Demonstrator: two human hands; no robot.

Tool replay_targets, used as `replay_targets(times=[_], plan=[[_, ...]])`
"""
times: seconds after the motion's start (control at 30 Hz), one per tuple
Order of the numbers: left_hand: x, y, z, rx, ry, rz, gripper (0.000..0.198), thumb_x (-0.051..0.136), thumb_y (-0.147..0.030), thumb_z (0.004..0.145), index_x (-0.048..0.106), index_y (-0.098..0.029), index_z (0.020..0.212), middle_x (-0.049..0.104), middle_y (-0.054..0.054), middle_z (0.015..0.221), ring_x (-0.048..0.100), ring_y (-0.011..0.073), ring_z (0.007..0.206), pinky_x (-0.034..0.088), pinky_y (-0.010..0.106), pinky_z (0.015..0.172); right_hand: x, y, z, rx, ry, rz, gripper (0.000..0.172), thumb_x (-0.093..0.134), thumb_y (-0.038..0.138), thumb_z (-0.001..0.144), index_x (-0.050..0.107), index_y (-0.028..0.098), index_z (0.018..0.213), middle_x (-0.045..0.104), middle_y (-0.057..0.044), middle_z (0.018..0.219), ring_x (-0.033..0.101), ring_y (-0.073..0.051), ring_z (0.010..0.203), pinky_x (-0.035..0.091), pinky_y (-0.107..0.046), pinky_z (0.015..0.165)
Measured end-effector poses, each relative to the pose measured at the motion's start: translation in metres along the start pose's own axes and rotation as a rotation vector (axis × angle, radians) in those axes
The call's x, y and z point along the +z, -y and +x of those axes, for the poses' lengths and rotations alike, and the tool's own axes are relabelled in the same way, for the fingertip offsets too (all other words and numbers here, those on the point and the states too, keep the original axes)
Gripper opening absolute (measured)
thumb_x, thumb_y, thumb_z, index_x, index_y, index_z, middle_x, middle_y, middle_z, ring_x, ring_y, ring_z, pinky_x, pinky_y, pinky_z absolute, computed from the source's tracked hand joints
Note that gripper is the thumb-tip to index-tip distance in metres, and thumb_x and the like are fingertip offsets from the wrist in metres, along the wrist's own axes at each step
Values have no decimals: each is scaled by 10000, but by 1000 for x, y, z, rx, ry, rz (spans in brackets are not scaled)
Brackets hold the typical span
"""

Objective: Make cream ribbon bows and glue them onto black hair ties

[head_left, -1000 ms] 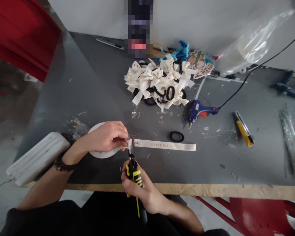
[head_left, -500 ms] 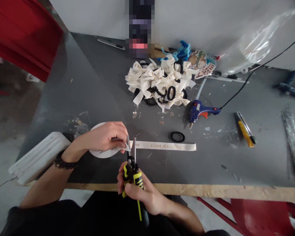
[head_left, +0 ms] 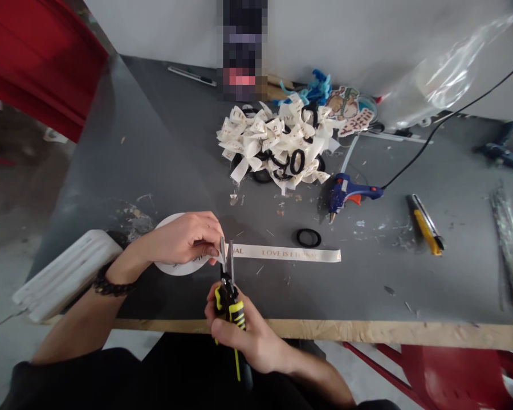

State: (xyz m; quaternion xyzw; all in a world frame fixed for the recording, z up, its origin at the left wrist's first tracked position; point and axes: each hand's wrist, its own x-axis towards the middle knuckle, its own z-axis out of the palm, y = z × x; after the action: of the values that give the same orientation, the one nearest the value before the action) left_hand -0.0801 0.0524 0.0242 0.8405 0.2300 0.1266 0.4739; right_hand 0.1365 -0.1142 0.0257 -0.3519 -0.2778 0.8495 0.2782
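My left hand [head_left: 183, 238] pinches a cream ribbon [head_left: 288, 253] printed with gold letters, just off a white ribbon spool [head_left: 171, 266] that lies flat under the hand. The ribbon runs right along the grey table [head_left: 162, 154]. My right hand [head_left: 248, 336] grips the yellow-and-black handles of a pair of scissors [head_left: 228, 287]. The blades point away from me and straddle the ribbon right beside my left fingertips.
A heap of cream ribbon bows with black hair ties [head_left: 277, 142] lies at the table's middle back. A loose black hair tie [head_left: 308, 237], a blue glue gun [head_left: 350, 193] with its cable, and a yellow utility knife [head_left: 425, 230] lie to the right. A white tray [head_left: 64, 273] overhangs the left edge.
The scissor blades opened half a second ago and have now come closer together on the ribbon. My right hand shifted slightly on the handles. My left hand stayed put.
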Motion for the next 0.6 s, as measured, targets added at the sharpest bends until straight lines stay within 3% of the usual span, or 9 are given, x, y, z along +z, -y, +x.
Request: replay_targets(times=[0.07, 0.23, 0.33, 0.4, 0.53, 0.6], plan=[[0, 0, 0, -6, -3, 8, 280, 642, -232, 1044, 765, -246, 792, 780, 20, 909, 667, 176, 951, 495, 278, 872, 1, 1, 0, -24, -3, 16, 501, 837, 527, 890, 536, 237, 1166, 610, -4, 959, 541, -129, 775, 456, -304, 728], [2, 0, 1, 7, -12, 20, 283, 634, -207, 1041, 733, -239, 778, 783, 11, 900, 664, 174, 930, 489, 283, 882, 5, -5, 0, 63, -24, 158, 404, 730, 567, 979, 488, 250, 1048, 470, 102, 681, 428, -81, 538, 402, -271, 593], [3, 1, 2, -14, -21, 54, 274, 645, -171, 1024, 711, -232, 766, 779, -3, 866, 655, 173, 911, 479, 284, 890, 5, -5, 1, -29, 30, 171, 479, 773, 568, 951, 509, 231, 1166, 607, 20, 883, 590, -126, 745, 469, -311, 733], [3, 1, 2, -22, -10, 72, 285, 638, -156, 1024, 708, -229, 758, 776, -7, 856, 647, 171, 904, 471, 287, 901, 4, -5, 1, -39, 40, 163, 530, 806, 562, 927, 510, 223, 1206, 635, -7, 950, 610, -137, 807, 474, -315, 765], [1, 0, 1, -15, 22, 38, 290, 629, -177, 1039, 738, -235, 777, 780, 1, 897, 655, 169, 940, 476, 276, 898, 4, -5, -1, 77, -2, 168, 403, 723, 560, 993, 504, 236, 1089, 525, 92, 630, 502, -108, 548, 435, -277, 602], [0, 0, 1, -17, 24, 39, 296, 628, -187, 1043, 744, -239, 776, 781, 6, 902, 661, 170, 951, 480, 273, 887, 5, -5, -1, 59, 17, 184, 436, 735, 590, 972, 510, 234, 1086, 566, 68, 689, 538, -118, 582, 455, -289, 618]])
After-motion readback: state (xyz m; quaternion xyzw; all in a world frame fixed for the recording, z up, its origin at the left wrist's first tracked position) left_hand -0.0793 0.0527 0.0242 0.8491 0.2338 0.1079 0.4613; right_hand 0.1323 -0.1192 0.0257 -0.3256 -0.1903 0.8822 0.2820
